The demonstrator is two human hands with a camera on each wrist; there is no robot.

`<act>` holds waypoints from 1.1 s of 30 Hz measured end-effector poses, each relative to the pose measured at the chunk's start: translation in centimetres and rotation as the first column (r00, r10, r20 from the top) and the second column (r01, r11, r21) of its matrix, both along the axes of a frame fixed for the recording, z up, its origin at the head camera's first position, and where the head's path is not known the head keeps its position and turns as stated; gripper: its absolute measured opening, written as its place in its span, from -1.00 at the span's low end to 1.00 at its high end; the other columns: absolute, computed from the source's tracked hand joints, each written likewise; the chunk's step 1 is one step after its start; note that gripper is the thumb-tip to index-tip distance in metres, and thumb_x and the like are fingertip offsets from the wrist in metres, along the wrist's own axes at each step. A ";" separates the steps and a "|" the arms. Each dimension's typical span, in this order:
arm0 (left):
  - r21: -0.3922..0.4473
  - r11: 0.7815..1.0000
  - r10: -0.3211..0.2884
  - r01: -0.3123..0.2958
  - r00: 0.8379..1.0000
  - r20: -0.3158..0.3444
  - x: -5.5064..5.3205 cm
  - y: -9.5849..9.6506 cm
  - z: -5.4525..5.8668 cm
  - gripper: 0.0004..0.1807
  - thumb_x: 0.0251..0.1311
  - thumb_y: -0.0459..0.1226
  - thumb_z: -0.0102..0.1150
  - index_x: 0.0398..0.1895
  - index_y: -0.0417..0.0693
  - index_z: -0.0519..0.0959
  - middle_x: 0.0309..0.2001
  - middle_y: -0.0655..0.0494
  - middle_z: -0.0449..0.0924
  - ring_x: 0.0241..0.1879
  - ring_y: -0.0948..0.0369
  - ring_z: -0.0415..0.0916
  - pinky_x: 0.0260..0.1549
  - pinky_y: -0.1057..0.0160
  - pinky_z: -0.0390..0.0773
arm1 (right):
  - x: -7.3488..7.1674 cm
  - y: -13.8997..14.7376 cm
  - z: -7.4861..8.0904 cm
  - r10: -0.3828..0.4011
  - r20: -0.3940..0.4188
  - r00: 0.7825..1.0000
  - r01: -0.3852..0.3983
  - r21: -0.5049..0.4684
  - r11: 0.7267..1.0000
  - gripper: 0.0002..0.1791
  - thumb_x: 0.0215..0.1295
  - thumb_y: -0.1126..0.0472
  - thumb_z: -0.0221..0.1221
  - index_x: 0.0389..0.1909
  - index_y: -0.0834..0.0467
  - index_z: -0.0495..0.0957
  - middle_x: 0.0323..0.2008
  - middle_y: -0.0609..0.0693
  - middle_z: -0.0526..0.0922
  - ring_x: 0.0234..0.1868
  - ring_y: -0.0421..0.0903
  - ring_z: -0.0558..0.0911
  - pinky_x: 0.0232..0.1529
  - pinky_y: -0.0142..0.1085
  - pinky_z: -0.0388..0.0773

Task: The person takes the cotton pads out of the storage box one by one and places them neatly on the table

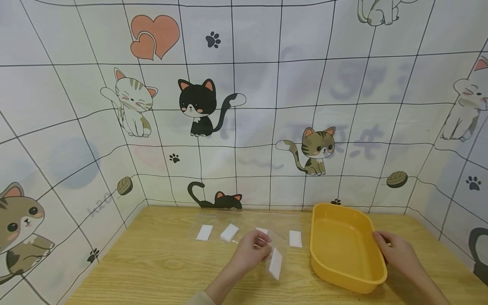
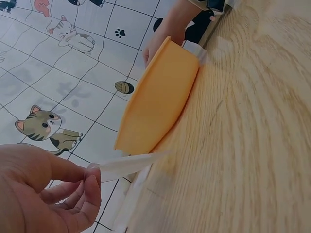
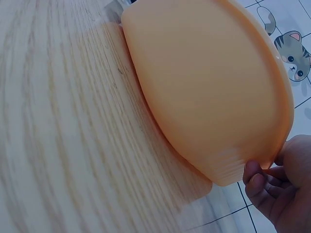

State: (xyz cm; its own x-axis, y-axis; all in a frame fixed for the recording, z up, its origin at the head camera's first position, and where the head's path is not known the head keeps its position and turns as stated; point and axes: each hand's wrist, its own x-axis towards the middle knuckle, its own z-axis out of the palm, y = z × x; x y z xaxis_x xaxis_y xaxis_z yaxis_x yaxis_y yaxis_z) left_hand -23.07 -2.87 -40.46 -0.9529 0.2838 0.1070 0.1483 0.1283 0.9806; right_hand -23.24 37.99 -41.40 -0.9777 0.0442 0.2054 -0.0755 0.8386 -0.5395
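My left hand (image 1: 249,250) pinches the top edge of a small clear plastic bag (image 1: 275,262) with a white rectangular piece inside. The bag hangs tilted above the table, left of a yellow plastic tray (image 1: 322,271). In the left wrist view the thumb and fingertips of the left hand (image 2: 58,191) meet on the bag's edge. My right hand (image 1: 398,254) holds the tray's right rim, and the right wrist view shows the thumb and fingers of the right hand (image 3: 274,187) pinching it. The tray stands upright on the table, with nothing visible inside.
Several similar clear bags with white pieces lie in a row along the back of the wooden table (image 1: 152,262), among them one white piece (image 1: 204,232) at the left and another white piece (image 1: 295,239) beside the tray. A cat-print sheet (image 1: 255,106) surrounds the table's back and sides.
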 end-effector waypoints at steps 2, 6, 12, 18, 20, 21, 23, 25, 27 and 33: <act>0.000 1.000 0.005 -0.005 1.000 -0.002 0.0 -0.1 -0.2 -0.85 0.20 -0.53 0.19 -0.17 -0.33 0.52 -0.36 0.02 0.56 -0.42 0.21 0.57 -0.39 0.23 0.66 | 0.0 0.0 0.1 0.000 0.004 1.000 0.000 0.000 1.000 -0.42 0.63 0.07 -0.13 0.13 0.60 0.44 -0.05 0.48 0.62 -0.13 0.31 0.66 -0.12 0.18 0.59; -0.024 1.000 0.007 -0.007 1.000 -0.001 0.0 -0.4 -0.6 -0.84 0.19 -0.53 0.20 -0.16 -0.33 0.52 -0.36 0.03 0.54 -0.43 0.23 0.56 -0.41 0.28 0.66 | 0.0 0.0 0.1 0.003 0.008 1.000 -0.003 -0.009 1.000 -0.41 0.63 0.07 -0.13 0.14 0.61 0.43 -0.06 0.47 0.63 -0.15 0.27 0.67 -0.15 0.15 0.61; -0.071 0.997 -0.002 0.001 1.000 -0.017 0.3 -0.7 -0.6 -0.85 0.15 -0.54 0.20 -0.21 -0.33 0.52 -0.41 0.05 0.53 -0.48 0.25 0.52 -0.44 0.26 0.66 | 0.1 0.1 0.0 0.005 0.011 1.000 -0.005 -0.012 1.000 -0.39 0.63 0.04 -0.14 0.15 0.59 0.44 -0.08 0.43 0.65 -0.18 0.21 0.69 -0.22 0.03 0.64; -0.126 0.992 0.019 -0.021 1.000 -0.021 0.6 -1.1 -0.6 -0.87 0.16 -0.52 0.22 -0.24 -0.33 0.52 -0.45 0.06 0.52 -0.50 0.23 0.51 -0.45 0.26 0.65 | 0.1 0.1 0.0 0.004 0.004 1.000 -0.004 -0.017 1.000 -0.39 0.63 0.03 -0.14 0.14 0.58 0.45 -0.08 0.42 0.65 -0.19 0.19 0.69 -0.22 0.04 0.64; -0.148 0.988 0.031 -0.036 0.999 -0.034 0.7 -1.3 -0.7 -0.88 0.15 -0.52 0.23 -0.26 -0.32 0.51 -0.47 0.08 0.53 -0.51 0.22 0.52 -0.49 0.31 0.61 | 0.1 0.1 0.0 0.004 0.004 1.000 -0.004 -0.018 1.000 -0.39 0.63 0.03 -0.14 0.14 0.58 0.45 -0.08 0.42 0.65 -0.19 0.18 0.68 -0.22 0.03 0.63; -0.158 0.986 0.037 -0.043 0.999 -0.036 0.7 -1.3 -0.7 -0.87 0.14 -0.52 0.24 -0.27 -0.31 0.51 -0.49 0.08 0.53 -0.52 0.21 0.53 -0.52 0.33 0.58 | 0.0 0.2 0.0 0.003 0.005 1.000 -0.003 -0.015 1.000 -0.39 0.63 0.03 -0.14 0.14 0.58 0.46 -0.08 0.42 0.66 -0.20 0.17 0.68 -0.23 0.01 0.63; -0.177 0.983 0.045 -0.051 0.998 -0.038 0.8 -1.5 -0.8 -0.87 0.14 -0.51 0.24 -0.28 -0.29 0.51 -0.51 0.09 0.53 -0.53 0.20 0.53 -0.55 0.36 0.52 | 0.0 0.2 -0.1 0.003 0.003 1.000 -0.003 -0.015 1.000 -0.40 0.63 0.03 -0.13 0.14 0.58 0.46 -0.09 0.41 0.66 -0.20 0.16 0.68 -0.24 -0.01 0.63; -0.194 0.979 0.048 -0.054 0.998 -0.034 0.8 -1.6 -0.9 -0.87 0.13 -0.51 0.25 -0.29 -0.28 0.50 -0.53 0.09 0.53 -0.54 0.20 0.53 -0.57 0.37 0.46 | 0.0 0.2 -0.1 0.003 0.006 1.000 -0.003 -0.015 1.000 -0.40 0.63 0.04 -0.14 0.14 0.58 0.46 -0.09 0.42 0.66 -0.21 0.14 0.68 -0.26 -0.05 0.63; -0.209 0.976 0.048 -0.054 0.998 -0.032 0.8 -1.8 -1.0 -0.87 0.13 -0.51 0.25 -0.29 -0.27 0.50 -0.54 0.09 0.53 -0.55 0.20 0.53 -0.58 0.38 0.42 | 0.0 0.2 -0.1 0.002 0.012 1.000 -0.002 -0.018 1.000 -0.39 0.63 0.04 -0.14 0.15 0.59 0.45 -0.09 0.42 0.66 -0.22 0.13 0.68 -0.27 -0.06 0.63; -0.222 0.974 0.034 -0.042 0.999 -0.040 0.8 -2.0 -1.3 -0.87 0.09 -0.54 0.25 -0.34 -0.29 0.49 -0.56 0.08 0.54 -0.57 0.23 0.51 -0.61 0.38 0.48 | 0.0 0.1 -0.1 0.004 0.011 1.000 -0.004 -0.025 1.000 -0.39 0.63 0.04 -0.14 0.15 0.59 0.44 -0.05 0.46 0.63 -0.14 0.26 0.67 -0.17 0.11 0.62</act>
State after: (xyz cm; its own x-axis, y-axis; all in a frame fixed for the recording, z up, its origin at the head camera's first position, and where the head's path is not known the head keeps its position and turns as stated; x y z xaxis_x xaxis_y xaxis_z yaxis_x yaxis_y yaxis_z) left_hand -22.29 -4.90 -41.73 -0.9602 0.2678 0.0795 0.1735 0.3486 0.9211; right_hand -23.24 38.14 -41.48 -0.9800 0.0453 0.1938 -0.0729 0.8245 -0.5611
